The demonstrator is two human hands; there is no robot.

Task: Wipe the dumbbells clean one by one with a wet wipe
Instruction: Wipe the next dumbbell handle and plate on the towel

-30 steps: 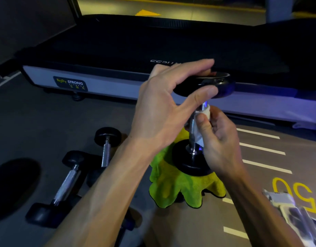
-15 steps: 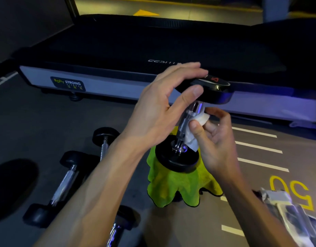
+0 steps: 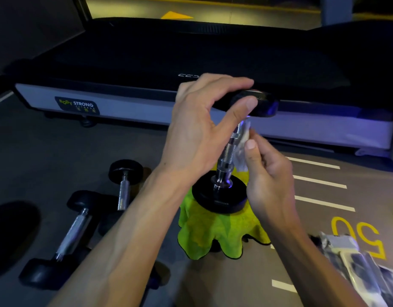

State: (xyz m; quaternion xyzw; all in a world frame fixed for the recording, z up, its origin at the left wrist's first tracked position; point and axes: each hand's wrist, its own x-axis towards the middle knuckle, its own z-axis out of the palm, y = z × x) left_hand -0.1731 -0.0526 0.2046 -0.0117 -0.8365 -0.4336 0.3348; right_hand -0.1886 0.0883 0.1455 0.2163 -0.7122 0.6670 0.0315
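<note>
Gripped between thumb and curled fingers of the left hand (image 3: 197, 129) is the upper black head of a dumbbell (image 3: 230, 156), which is held tilted, its lower head resting on a yellow-green cloth (image 3: 213, 233) near the centre of the view. A white wet wipe (image 3: 242, 147) is pinched by the thumb and fingers of the right hand (image 3: 266, 171) against the right side of the knurled chrome handle; how far the wipe wraps round the handle cannot be told.

A dark grey floor (image 3: 58, 156) is seen beneath everything, and the room is dimly lit. White dashes (image 3: 319, 180) are painted on it at 3 o'clock of the held dumbbell, and the yellow figures "50" (image 3: 357, 238), seen upside down, lie at 4 o'clock. At 12 o'clock a treadmill (image 3: 191, 52) is stretched across the view, its belt black and its rear edge pale grey. A dark label (image 3: 77, 105) on that edge is read as "BODY STRONG", with smaller writing below too small to make out. Pale letters on the belt are partly hidden by the left hand.

Two more dumbbells (image 3: 65, 235) are laid on the floor at 8 o'clock, well apart from the cloth. A clear packet (image 3: 355, 262), blurred, is seen at 5 o'clock.
</note>
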